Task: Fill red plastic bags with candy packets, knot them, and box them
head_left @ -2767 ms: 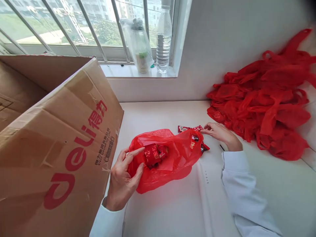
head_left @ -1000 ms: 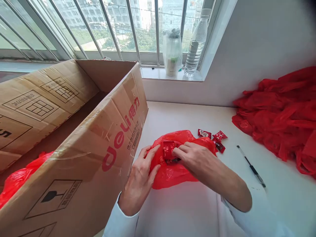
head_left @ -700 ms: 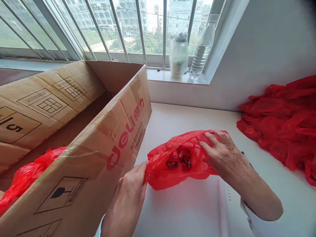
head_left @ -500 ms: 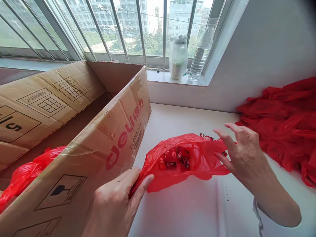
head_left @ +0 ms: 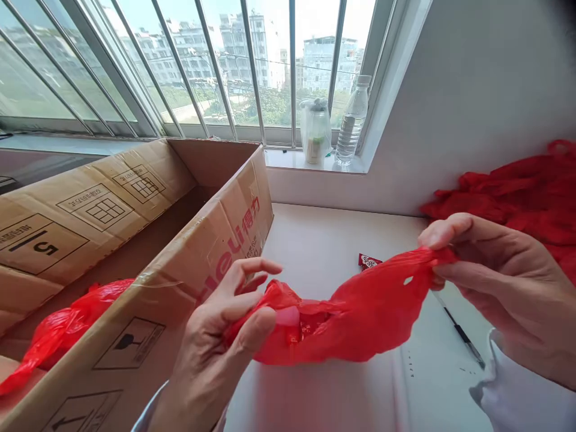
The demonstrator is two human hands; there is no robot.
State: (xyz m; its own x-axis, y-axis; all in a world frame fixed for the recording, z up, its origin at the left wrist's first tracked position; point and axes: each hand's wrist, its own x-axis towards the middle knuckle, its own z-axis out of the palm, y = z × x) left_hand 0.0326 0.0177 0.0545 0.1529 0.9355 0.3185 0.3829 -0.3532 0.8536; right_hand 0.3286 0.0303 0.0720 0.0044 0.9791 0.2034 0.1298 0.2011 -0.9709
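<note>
A thin red plastic bag (head_left: 373,312) hangs between my hands above the white table. Small red wrapped packets (head_left: 310,324) show through its narrowed mouth. My left hand (head_left: 225,336) grips the bag's left end between thumb and lower fingers, with the index finger raised off it. My right hand (head_left: 490,276) pinches the gathered right end between thumb and fingers, pulling it out sideways and up. Just behind the bag, a small red packet (head_left: 369,261) lies on the table, partly covered by the bag.
To the left stands a large open cardboard box (head_left: 180,264) with a red plastic bag (head_left: 85,318) inside. A heap of red bags (head_left: 508,192) lies at the right by the wall. A pen (head_left: 465,339) rests near my right wrist. A water bottle (head_left: 353,126) stands on the windowsill.
My right hand, open beside the bag before, now has its right end pinched and drawn up to the right. The bag's mouth has narrowed. The view has tilted up slightly.
</note>
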